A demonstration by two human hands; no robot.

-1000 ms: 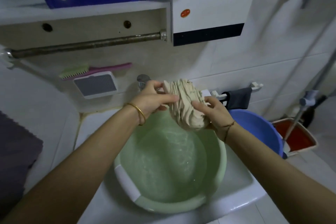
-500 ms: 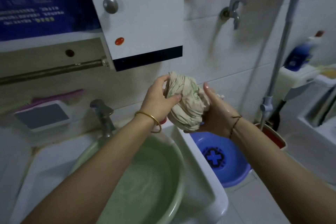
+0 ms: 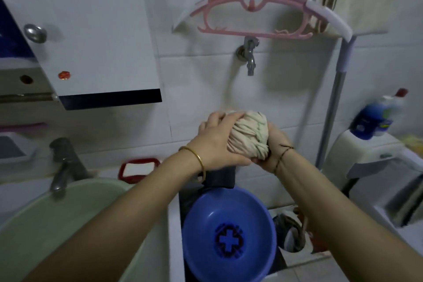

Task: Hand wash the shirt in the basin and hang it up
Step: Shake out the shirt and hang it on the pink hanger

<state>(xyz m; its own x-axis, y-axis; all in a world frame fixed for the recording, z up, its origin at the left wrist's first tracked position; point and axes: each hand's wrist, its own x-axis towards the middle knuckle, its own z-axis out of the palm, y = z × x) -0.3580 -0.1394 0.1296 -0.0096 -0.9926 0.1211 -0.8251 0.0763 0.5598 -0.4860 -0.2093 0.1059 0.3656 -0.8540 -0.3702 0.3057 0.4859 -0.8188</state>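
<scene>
hands: left hand (image 3: 219, 142) & right hand (image 3: 273, 153) clamp balled shirt (image 3: 249, 137)
room: bare wall btwn shirt & hanger (image 3: 251, 34)
blue basin (image 3: 206, 224): below shirt

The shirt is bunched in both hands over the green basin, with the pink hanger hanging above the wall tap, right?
Not quite. The head view shows the shirt, bunched in the left hand and right hand, held right of the green basin, above the blue basin. The pink hanger is hanging above the wall tap.
</scene>
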